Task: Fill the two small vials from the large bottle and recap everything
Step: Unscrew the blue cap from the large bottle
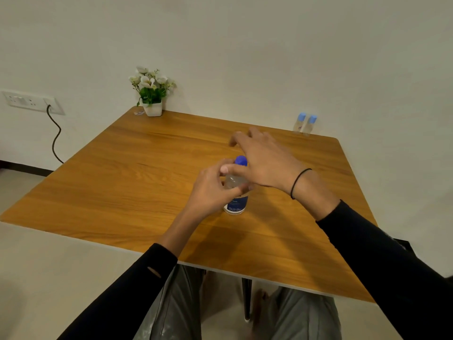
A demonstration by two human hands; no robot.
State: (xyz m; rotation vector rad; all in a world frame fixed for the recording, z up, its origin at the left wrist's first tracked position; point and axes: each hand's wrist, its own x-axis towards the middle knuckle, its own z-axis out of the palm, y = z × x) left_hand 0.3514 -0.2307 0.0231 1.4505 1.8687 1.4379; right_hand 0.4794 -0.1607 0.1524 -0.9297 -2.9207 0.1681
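Knees under the table edge. My left hand wraps the large bottle, standing mid-table. Right hand spread open over the blue cap, thumb beside it, gripping nothing. Both small vials capped, far right corner. Risk: twisting hard against a loose hold could tip the bottle, spilling.

We note a square wooden table with an orange-brown grain top set against a plain off-white wall. At its far left corner stands a small white square pot of artificial white flowers with green leaves — upright, just beside the wall. Next to the pot's left side lies a small pale scrap, too small for us to identify. On the wall at left, a white switch-and-socket plate — a black cable hangs from it toward the floor.
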